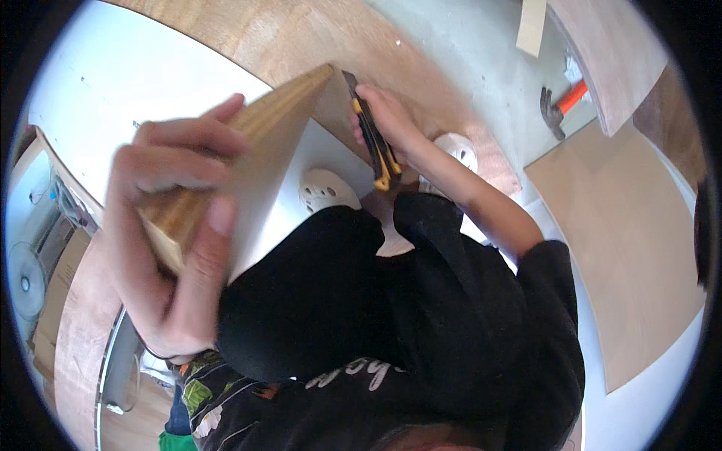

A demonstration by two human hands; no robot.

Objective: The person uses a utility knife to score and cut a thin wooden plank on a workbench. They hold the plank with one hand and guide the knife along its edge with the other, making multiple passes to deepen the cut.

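Note:
My left hand is closed around the near end of a long wooden board, thumb on one side and fingers on the other. The board slants up and away, its layered edge facing upward. In my right hand is a black and yellow utility knife, its blade extended toward the far end of the board. The blade tip lies beside that end; whether it touches the wood I cannot tell.
White clogs are on my feet beneath the board. A claw hammer with an orange handle lies at the far right, near a plywood sheet. A white panel covers the far left, with a fan beyond.

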